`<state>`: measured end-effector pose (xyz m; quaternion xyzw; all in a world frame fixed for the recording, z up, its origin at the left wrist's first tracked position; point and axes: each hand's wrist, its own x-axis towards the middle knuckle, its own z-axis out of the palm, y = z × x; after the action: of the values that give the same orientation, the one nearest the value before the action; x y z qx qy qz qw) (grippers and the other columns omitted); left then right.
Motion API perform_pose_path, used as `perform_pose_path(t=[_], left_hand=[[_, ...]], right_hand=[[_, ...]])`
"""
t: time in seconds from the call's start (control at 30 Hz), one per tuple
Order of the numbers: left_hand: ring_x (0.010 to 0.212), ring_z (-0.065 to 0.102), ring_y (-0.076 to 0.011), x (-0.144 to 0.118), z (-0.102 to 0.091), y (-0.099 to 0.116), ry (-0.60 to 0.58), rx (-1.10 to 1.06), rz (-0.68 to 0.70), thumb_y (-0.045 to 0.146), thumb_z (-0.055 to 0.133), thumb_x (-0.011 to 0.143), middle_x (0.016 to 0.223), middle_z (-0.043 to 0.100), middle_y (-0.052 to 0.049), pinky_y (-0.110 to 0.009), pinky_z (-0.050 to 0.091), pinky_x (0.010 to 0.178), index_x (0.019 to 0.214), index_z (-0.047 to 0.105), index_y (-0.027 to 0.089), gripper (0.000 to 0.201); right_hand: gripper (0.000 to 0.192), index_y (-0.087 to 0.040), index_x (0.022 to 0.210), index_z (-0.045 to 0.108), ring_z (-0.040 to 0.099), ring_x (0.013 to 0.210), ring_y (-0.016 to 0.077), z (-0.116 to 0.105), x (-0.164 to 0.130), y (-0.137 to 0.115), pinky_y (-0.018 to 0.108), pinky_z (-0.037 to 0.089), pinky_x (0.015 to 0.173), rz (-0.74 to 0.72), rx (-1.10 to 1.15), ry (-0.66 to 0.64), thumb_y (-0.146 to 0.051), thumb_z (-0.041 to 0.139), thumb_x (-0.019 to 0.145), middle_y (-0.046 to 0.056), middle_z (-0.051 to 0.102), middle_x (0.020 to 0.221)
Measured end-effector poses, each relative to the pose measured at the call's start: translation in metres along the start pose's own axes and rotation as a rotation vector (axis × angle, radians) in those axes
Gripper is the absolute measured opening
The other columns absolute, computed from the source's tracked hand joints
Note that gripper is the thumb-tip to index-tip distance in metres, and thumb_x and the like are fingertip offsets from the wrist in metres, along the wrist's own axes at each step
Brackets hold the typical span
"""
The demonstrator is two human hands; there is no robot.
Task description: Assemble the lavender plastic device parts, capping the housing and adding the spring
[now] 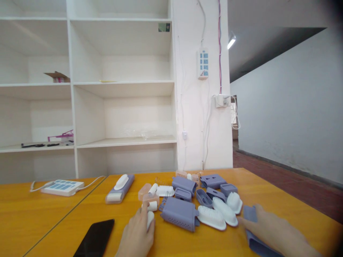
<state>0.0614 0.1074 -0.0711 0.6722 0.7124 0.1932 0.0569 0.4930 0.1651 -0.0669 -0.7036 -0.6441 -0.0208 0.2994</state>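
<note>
My left hand (138, 230) rests low on the table, its fingers curled round a small white rounded piece (150, 218). Just beyond its fingertips lies a short white cylinder (153, 206). At the right, my right hand (270, 226), slightly blurred, grips a purple-grey plastic casing (250, 214) with the thumb toward the middle. Between the hands sit a larger purple-grey perforated casing (179, 213) and white oval pieces with bumpy or bristled faces (211, 217). Behind them are several smaller purple-grey parts, such as an open oval frame (204, 198).
A purple-grey and white put-together unit (120, 189) lies at the left, with a black phone (95, 238) in front of it. Translucent pinkish caps (144, 191) stand beside the parts. A white power strip (63, 187) with a cable lies farther left. White shelves (123, 143) rise behind the table.
</note>
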Motion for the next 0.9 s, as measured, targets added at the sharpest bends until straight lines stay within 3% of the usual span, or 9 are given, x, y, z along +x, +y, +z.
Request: perform_pose_path(t=[0.13, 0.2, 0.27, 0.33, 0.47, 0.6, 0.67, 0.73, 0.9], left_hand=[[0.138, 0.052, -0.0259, -0.019, -0.007, -0.002, 0.032, -0.133, 0.098, 0.030, 0.035, 0.095, 0.154, 0.050, -0.016, -0.037, 0.040, 0.113, 0.156, 0.028, 0.012, 0.063], [0.137, 0.053, -0.0250, -0.029, -0.010, 0.004, 0.087, -0.275, 0.150, 0.033, 0.039, 0.095, 0.152, 0.054, -0.012, -0.035, 0.041, 0.113, 0.150, 0.038, 0.019, 0.057], [0.114, 0.067, -0.0272, -0.036, -0.008, 0.016, 0.131, -0.422, 0.177, 0.040, 0.042, 0.096, 0.131, 0.068, -0.013, -0.036, 0.050, 0.100, 0.137, 0.051, 0.023, 0.045], [0.084, 0.069, -0.0232, -0.041, -0.002, 0.028, 0.127, -0.524, 0.201, 0.045, 0.044, 0.097, 0.106, 0.071, -0.011, -0.032, 0.054, 0.075, 0.126, 0.057, 0.025, 0.038], [0.066, 0.059, -0.0156, -0.048, 0.021, 0.043, 0.062, -0.704, 0.230, 0.037, 0.061, 0.090, 0.092, 0.062, -0.005, -0.023, 0.041, 0.047, 0.129, 0.054, 0.027, 0.041], [0.073, 0.056, -0.0144, -0.048, 0.032, 0.045, 0.010, -0.988, 0.188, 0.043, 0.075, 0.083, 0.095, 0.061, -0.006, -0.017, 0.033, 0.044, 0.130, 0.052, 0.027, 0.055], [0.075, 0.056, -0.0153, -0.045, 0.029, 0.046, -0.015, -1.138, 0.161, 0.055, 0.074, 0.082, 0.097, 0.062, -0.007, -0.017, 0.038, 0.045, 0.128, 0.053, 0.026, 0.059], [0.072, 0.057, -0.0153, -0.042, 0.024, 0.046, -0.056, -1.238, 0.128, 0.063, 0.073, 0.079, 0.099, 0.063, -0.009, -0.019, 0.045, 0.045, 0.124, 0.054, 0.023, 0.063], [0.062, 0.057, -0.0146, -0.043, 0.010, 0.054, -0.195, -1.440, 0.054, 0.065, 0.078, 0.073, 0.091, 0.063, -0.007, -0.032, 0.058, 0.049, 0.129, 0.058, 0.018, 0.076]], right_hand=[[0.058, -0.017, 0.094, 0.079, 0.078, 0.076, 0.0427, 0.006, -0.003, -0.004, 0.049, 0.061, 0.066, 0.063, 0.029, -0.106, -0.068, 0.061, 0.074, 0.022, 0.081, 0.084], [0.053, -0.023, 0.095, 0.080, 0.079, 0.079, 0.0400, 0.003, -0.007, -0.003, 0.046, 0.061, 0.068, 0.079, 0.060, -0.132, -0.068, 0.059, 0.077, 0.019, 0.081, 0.087], [0.051, -0.025, 0.096, 0.080, 0.079, 0.081, 0.0390, -0.003, -0.011, 0.001, 0.045, 0.061, 0.070, 0.091, 0.100, -0.163, -0.068, 0.058, 0.078, 0.018, 0.082, 0.089], [0.061, -0.020, 0.105, 0.077, 0.078, 0.085, 0.0403, -0.009, -0.012, 0.003, 0.046, 0.062, 0.073, 0.107, 0.147, -0.198, -0.071, 0.056, 0.080, 0.020, 0.081, 0.096], [0.081, -0.008, 0.139, 0.053, 0.074, 0.104, 0.0378, -0.020, -0.012, -0.001, 0.045, 0.059, 0.089, 0.074, 0.267, -0.267, -0.068, 0.054, 0.086, 0.024, 0.071, 0.126], [0.086, -0.017, 0.157, 0.020, 0.056, 0.134, 0.0264, -0.028, -0.023, -0.032, 0.031, 0.049, 0.106, -0.216, 0.506, -0.310, -0.032, 0.060, 0.082, 0.015, 0.049, 0.154], [0.090, -0.020, 0.158, 0.022, 0.040, 0.147, 0.0262, -0.031, -0.039, -0.055, 0.034, 0.039, 0.115, -0.332, 0.580, -0.335, -0.020, 0.058, 0.075, 0.012, 0.041, 0.161], [0.093, -0.023, 0.157, 0.031, 0.037, 0.148, 0.0279, -0.034, -0.058, -0.079, 0.037, 0.036, 0.117, -0.364, 0.606, -0.368, -0.014, 0.057, 0.068, 0.009, 0.042, 0.160], [0.081, -0.027, 0.147, 0.052, 0.049, 0.141, 0.0313, -0.039, -0.096, -0.122, 0.046, 0.035, 0.118, -0.565, 0.519, -0.338, -0.011, 0.058, 0.067, 0.006, 0.053, 0.152]])
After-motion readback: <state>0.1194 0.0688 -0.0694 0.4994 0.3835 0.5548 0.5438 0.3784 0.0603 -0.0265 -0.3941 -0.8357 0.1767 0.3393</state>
